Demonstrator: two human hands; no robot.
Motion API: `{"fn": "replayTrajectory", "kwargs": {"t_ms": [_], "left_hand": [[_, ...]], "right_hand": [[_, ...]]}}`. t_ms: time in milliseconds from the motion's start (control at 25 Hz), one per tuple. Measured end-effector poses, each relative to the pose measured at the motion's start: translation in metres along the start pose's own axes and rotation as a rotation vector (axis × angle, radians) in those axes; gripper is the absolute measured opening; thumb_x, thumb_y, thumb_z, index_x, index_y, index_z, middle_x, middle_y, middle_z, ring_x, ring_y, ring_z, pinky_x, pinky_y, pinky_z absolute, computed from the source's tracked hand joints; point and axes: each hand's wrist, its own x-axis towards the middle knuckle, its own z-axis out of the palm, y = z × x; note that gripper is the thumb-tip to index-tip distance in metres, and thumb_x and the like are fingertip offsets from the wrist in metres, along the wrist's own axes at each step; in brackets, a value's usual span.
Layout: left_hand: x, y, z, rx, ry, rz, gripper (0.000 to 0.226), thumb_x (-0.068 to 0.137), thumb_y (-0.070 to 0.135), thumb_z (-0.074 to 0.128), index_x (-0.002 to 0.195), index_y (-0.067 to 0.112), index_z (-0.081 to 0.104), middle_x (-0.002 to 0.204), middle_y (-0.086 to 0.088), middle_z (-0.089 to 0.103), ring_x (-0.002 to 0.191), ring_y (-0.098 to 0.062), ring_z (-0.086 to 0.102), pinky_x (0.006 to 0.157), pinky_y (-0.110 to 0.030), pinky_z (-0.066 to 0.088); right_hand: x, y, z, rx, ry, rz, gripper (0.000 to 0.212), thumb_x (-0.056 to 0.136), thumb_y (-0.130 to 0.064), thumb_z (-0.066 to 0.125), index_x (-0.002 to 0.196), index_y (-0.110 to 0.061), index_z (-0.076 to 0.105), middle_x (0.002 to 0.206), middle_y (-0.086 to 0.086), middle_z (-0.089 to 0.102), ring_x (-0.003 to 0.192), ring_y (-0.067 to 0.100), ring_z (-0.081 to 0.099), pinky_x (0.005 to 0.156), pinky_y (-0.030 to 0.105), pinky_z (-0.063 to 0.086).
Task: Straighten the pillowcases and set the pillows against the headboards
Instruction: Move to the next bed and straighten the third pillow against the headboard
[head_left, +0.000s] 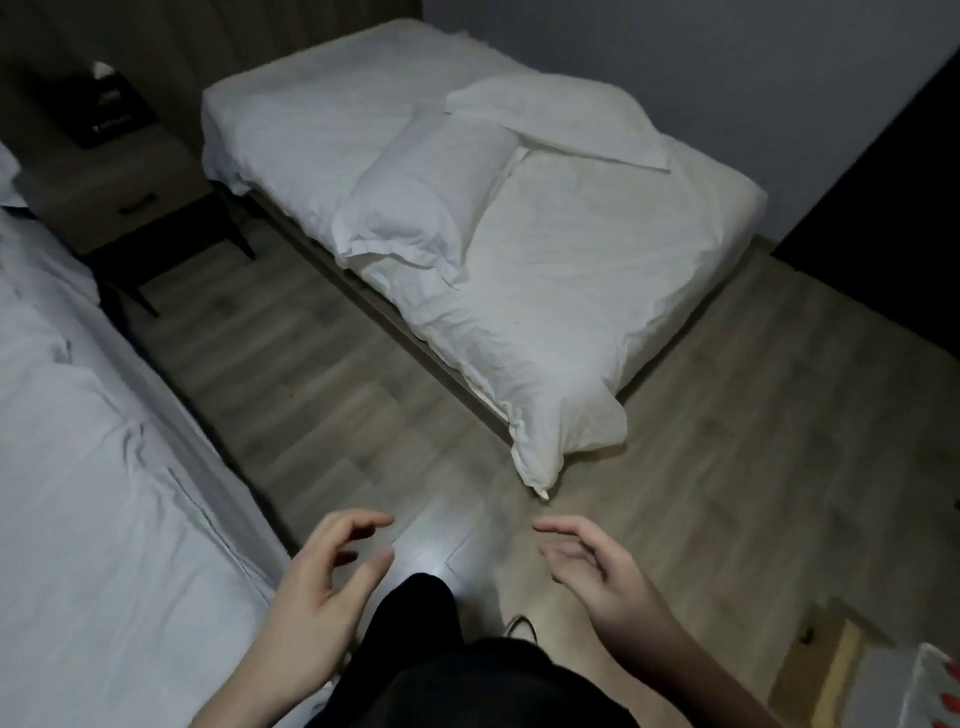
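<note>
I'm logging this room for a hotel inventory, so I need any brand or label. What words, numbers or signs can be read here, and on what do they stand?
No text can be read.
Dark box on the nightstand: pale marks on its front, too blurred to read.
Pillows, bedding and floor: no print visible.

open floor (322, 395) between beds, nightstand (119, 197) beyond

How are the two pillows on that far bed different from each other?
The near pillow looks puffy and rounded; the far pillow looks flatter, with a sharp corner. The near pillow lies by the bed's floor-side edge; the far pillow lies by the wall side, its corner overlapping the near one. Both are white, wrinkled and lying flat, mid-bed.
</note>
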Motion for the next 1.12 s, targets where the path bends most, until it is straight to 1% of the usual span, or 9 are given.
{"fn": "replayTrajectory", "kwargs": {"t_ms": [80,200,320,400,480,680,800,960,1120], "left_hand": [[0.013,0.004,-0.003,-0.020,0.079,-0.057,0.032,0.095,0.017,0.069,0.111,0.045,0.068,0.119,0.013,0.066,0.115,-0.001,0.062,0.092,-0.011,0.046],[0.054,0.003,-0.009,-0.051,0.133,-0.133,0.034,0.096,0.014,0.068,0.109,0.045,0.069,0.118,0.013,0.067,0.114,-0.002,0.063,0.089,-0.007,0.047],[0.120,0.007,-0.021,-0.042,0.099,-0.121,0.027,0.097,0.022,0.067,0.111,0.045,0.068,0.122,0.014,0.066,0.115,-0.003,0.063,0.094,-0.016,0.049],[0.176,0.016,-0.036,-0.021,0.052,-0.070,0.024,0.097,0.026,0.067,0.112,0.044,0.067,0.124,0.016,0.066,0.116,-0.002,0.063,0.095,-0.025,0.051],[0.235,0.029,-0.057,-0.023,0.015,-0.020,0.023,0.098,0.023,0.067,0.111,0.042,0.068,0.122,0.015,0.067,0.116,-0.001,0.063,0.095,-0.023,0.051],[0.370,0.034,-0.090,0.046,-0.090,0.016,0.013,0.099,0.030,0.066,0.109,0.035,0.070,0.114,0.011,0.069,0.112,-0.003,0.065,0.095,-0.020,0.050],[0.421,0.038,-0.093,0.044,-0.123,0.022,0.021,0.092,0.036,0.065,0.112,0.039,0.067,0.113,0.011,0.069,0.112,-0.003,0.066,0.096,-0.025,0.050],[0.482,0.050,-0.094,0.031,-0.074,-0.012,0.017,0.095,0.029,0.068,0.109,0.039,0.069,0.114,0.013,0.068,0.113,-0.003,0.065,0.094,-0.019,0.049],[0.530,0.060,-0.112,0.063,-0.015,-0.040,0.022,0.095,0.016,0.071,0.108,0.033,0.071,0.113,0.017,0.068,0.110,-0.003,0.066,0.094,-0.017,0.048]], "right_hand": [[0.037,-0.029,-0.007,0.008,-0.061,-0.034,0.040,0.098,-0.007,0.067,0.108,-0.045,0.076,0.103,0.003,0.079,0.105,0.008,0.073,0.099,0.025,0.052],[0.095,-0.062,-0.012,0.001,-0.093,-0.074,0.039,0.099,-0.009,0.066,0.108,-0.046,0.076,0.105,0.000,0.079,0.106,0.008,0.072,0.101,0.027,0.052],[0.143,-0.079,-0.015,0.003,-0.075,-0.076,0.026,0.096,-0.026,0.069,0.109,-0.047,0.075,0.104,-0.005,0.079,0.101,0.007,0.072,0.096,0.024,0.054],[0.173,-0.084,-0.014,0.038,0.000,-0.057,0.025,0.098,-0.023,0.069,0.109,-0.044,0.076,0.108,-0.006,0.078,0.107,0.009,0.072,0.100,0.036,0.057],[0.199,-0.094,-0.008,0.048,0.050,-0.008,0.032,0.100,-0.015,0.066,0.109,-0.044,0.077,0.111,-0.006,0.078,0.110,0.010,0.072,0.100,0.045,0.058],[0.265,-0.133,0.002,0.092,0.149,0.052,0.035,0.099,-0.013,0.067,0.109,-0.045,0.076,0.109,-0.005,0.079,0.103,0.005,0.074,0.084,0.020,0.057],[0.315,-0.165,-0.001,0.088,0.149,0.045,0.038,0.099,-0.012,0.066,0.110,-0.047,0.075,0.113,-0.005,0.078,0.109,0.004,0.071,0.089,0.025,0.057],[0.409,-0.205,-0.016,0.079,0.093,0.006,0.032,0.099,-0.017,0.066,0.116,-0.043,0.073,0.117,-0.002,0.078,0.108,0.006,0.073,0.097,0.035,0.058],[0.487,-0.254,-0.015,0.096,0.011,-0.052,0.027,0.100,-0.020,0.066,0.113,-0.042,0.074,0.114,-0.003,0.077,0.102,0.006,0.074,0.085,0.021,0.056]]}}
